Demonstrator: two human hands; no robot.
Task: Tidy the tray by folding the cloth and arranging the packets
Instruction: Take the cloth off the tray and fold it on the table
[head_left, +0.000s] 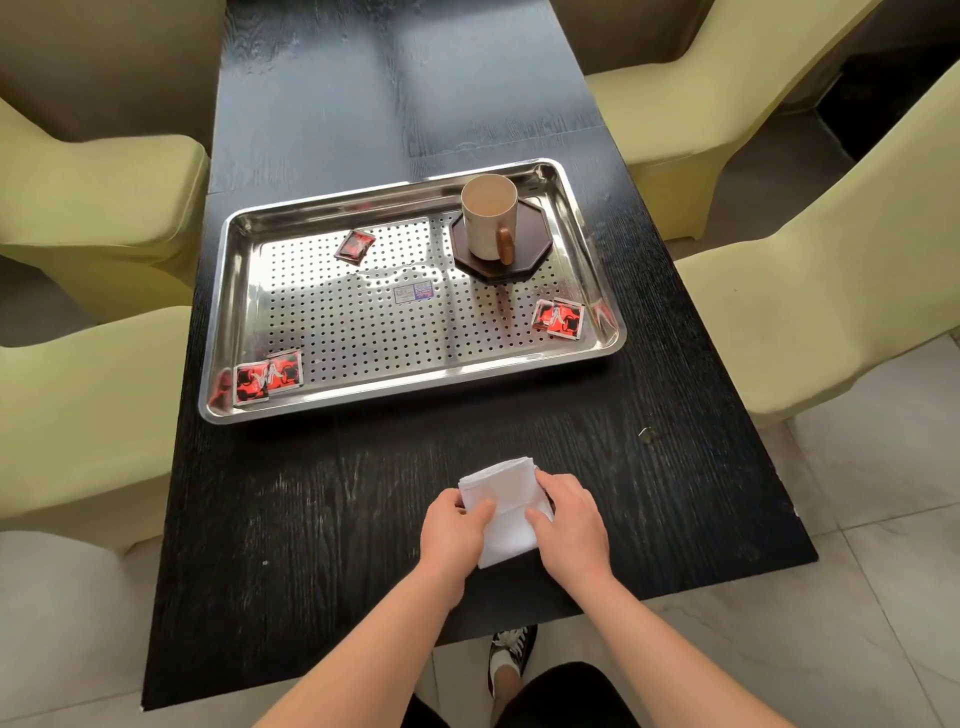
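Small white folded cloth (506, 512), near side of perforated steel tray (223, 332): soft, light (limp); both hands' fingers (480, 512) pinch its side edges, the best hold.

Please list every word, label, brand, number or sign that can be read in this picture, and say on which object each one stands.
No text here can be read with certainty.
Sticker in the middle of the tray: printed lines, too small and blurred to read.
Red and black packets: a white mark on some, not legible.
Mug, cloth: no text visible.
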